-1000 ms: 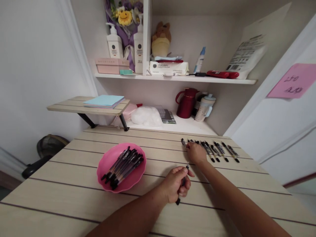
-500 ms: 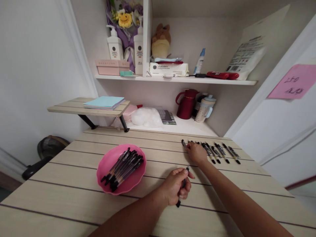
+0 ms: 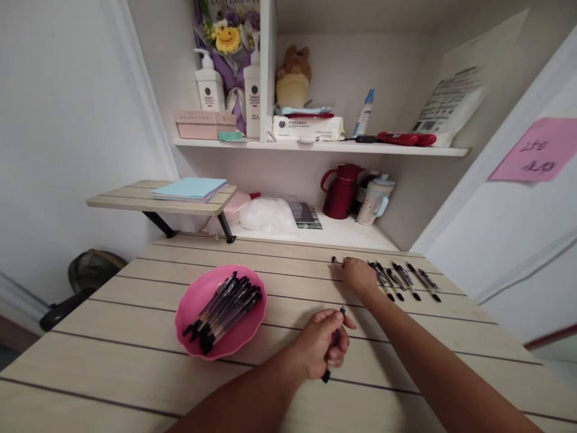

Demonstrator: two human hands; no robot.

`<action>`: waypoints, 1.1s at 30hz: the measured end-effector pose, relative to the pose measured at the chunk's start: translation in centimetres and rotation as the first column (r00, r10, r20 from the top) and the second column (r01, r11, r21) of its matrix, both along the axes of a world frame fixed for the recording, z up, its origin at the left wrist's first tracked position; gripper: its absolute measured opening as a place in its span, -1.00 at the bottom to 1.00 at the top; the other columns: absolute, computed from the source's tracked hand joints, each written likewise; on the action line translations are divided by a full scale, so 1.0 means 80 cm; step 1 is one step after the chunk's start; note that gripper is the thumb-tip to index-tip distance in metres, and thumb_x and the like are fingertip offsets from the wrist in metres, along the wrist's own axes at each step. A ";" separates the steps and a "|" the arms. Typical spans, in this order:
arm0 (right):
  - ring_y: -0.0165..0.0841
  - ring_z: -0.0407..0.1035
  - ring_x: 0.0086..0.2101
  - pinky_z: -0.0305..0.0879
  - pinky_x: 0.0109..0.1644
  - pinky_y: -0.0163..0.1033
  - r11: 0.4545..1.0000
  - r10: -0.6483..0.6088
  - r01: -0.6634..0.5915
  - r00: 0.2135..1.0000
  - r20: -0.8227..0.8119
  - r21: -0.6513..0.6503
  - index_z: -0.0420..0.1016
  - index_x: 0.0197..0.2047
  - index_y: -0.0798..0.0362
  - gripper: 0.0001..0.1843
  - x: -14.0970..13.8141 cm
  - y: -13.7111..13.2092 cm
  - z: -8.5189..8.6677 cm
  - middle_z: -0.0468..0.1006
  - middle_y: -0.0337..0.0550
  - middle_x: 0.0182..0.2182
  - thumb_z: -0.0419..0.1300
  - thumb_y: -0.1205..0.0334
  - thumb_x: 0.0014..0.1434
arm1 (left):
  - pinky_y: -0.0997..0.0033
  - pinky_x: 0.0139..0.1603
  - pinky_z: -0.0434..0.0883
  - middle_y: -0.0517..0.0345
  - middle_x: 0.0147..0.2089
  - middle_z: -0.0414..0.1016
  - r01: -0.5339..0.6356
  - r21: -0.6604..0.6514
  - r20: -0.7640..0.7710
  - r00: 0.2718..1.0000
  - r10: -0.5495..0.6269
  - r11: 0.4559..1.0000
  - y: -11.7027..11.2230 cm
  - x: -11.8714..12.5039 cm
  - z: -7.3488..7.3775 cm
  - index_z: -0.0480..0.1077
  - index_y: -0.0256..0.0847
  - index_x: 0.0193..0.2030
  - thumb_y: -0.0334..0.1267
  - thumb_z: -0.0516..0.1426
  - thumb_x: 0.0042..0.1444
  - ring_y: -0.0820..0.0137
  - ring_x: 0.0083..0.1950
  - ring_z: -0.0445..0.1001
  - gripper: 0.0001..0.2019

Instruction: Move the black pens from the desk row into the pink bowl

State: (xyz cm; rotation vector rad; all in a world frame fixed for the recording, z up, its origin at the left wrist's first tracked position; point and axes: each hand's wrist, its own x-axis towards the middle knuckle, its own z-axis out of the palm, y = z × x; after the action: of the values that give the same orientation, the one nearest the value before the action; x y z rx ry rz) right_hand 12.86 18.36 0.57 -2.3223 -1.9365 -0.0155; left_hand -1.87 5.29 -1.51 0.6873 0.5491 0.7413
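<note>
My left hand [image 3: 323, 345] is closed round a black pen [image 3: 334, 343] held just above the wooden table [image 3: 135, 349]. My right hand [image 3: 359, 273] reaches forward with its fingers bent down on the left end of a row of black pens [image 3: 401, 278] laid side by side near the table's far edge; whether it grips one is hidden. To the left, a pink dish [image 3: 220, 311] holds several more black pens [image 3: 224, 309].
A low wooden riser [image 3: 162, 201] with blue paper stands at the back left. Behind the table a ledge carries a red jug [image 3: 340, 189], a cup and a plastic bag. A shelf above holds bottles and boxes. A pink note [image 3: 536, 150] hangs on the right wall.
My right hand has slid slightly forward over the left end of the pen row. My left hand and its pen have barely shifted.
</note>
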 end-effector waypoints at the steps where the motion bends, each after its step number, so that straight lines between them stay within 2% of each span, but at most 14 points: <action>1: -0.13 0.41 -0.18 0.23 -0.17 -0.16 1.000 0.000 0.000 1.000 0.006 -0.003 0.46 -0.19 0.20 -0.52 -0.002 0.002 -0.001 0.51 0.20 -0.24 -0.02 -0.04 0.12 | 0.57 -0.70 -0.18 0.36 -0.69 0.19 -0.001 0.000 0.000 1.000 0.001 1.000 0.000 0.000 0.000 0.27 -0.24 -0.29 0.04 0.09 -0.01 0.68 -0.78 -0.07 -0.65; 4: -0.10 0.40 -0.18 0.24 -0.16 -0.14 1.000 0.004 -0.004 1.000 0.024 -0.012 0.45 -0.17 0.23 -0.50 -0.007 0.004 -0.005 0.50 0.23 -0.21 0.00 -0.04 0.10 | 0.57 -0.69 -0.17 0.36 -0.69 0.19 -0.002 -0.003 0.001 1.000 0.002 1.000 0.000 0.000 0.000 0.26 -0.24 -0.30 0.03 0.09 -0.01 0.68 -0.78 -0.07 -0.66; 10: -0.11 0.41 -0.18 0.24 -0.17 -0.13 1.000 0.010 -0.009 0.999 0.037 -0.019 0.43 -0.13 0.25 -0.57 -0.006 0.004 -0.011 0.49 0.22 -0.18 -0.02 0.08 0.14 | 0.56 -0.70 -0.16 0.35 -0.69 0.19 0.006 -0.012 -0.012 1.000 -0.006 1.000 0.000 -0.001 0.001 0.26 -0.23 -0.31 0.03 0.07 0.01 0.67 -0.78 -0.08 -0.67; 17: -0.10 0.41 -0.18 0.25 -0.17 -0.13 0.999 0.021 -0.020 0.999 0.034 -0.031 0.44 -0.15 0.24 -0.59 -0.003 0.002 -0.010 0.49 0.22 -0.17 -0.03 0.10 0.15 | 0.57 -0.71 -0.17 0.36 -0.70 0.19 -0.001 -0.012 -0.008 1.000 0.001 1.000 0.000 0.000 0.002 0.26 -0.23 -0.30 0.03 0.07 0.01 0.68 -0.78 -0.08 -0.67; 28: -0.09 0.41 -0.18 0.24 -0.18 -0.13 0.999 -0.009 0.010 1.000 0.030 -0.038 0.46 -0.16 0.22 -0.57 0.000 0.001 -0.001 0.51 0.20 -0.20 0.00 0.05 0.12 | 0.58 -0.71 -0.16 0.36 -0.69 0.20 0.005 -0.017 -0.003 1.000 -0.005 1.000 0.001 -0.001 0.000 0.26 -0.23 -0.30 0.02 0.08 0.01 0.68 -0.78 -0.07 -0.67; 33: -0.11 0.42 -0.23 0.23 -0.26 -0.17 1.000 -0.019 0.020 1.000 -0.016 0.012 0.48 -0.29 0.18 -0.56 0.009 -0.010 0.019 0.53 0.15 -0.29 -0.05 0.00 0.12 | 0.57 -0.71 -0.15 0.35 -0.68 0.20 -0.013 -0.034 0.011 1.000 0.014 0.999 0.002 -0.001 -0.002 0.28 -0.23 -0.30 0.01 0.07 0.02 0.66 -0.78 -0.05 -0.69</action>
State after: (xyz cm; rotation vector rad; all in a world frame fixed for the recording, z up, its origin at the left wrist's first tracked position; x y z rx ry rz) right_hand 13.54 17.57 2.13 -2.3263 -1.9009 -0.0106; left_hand -1.93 5.42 -1.65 0.6486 0.5557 0.7466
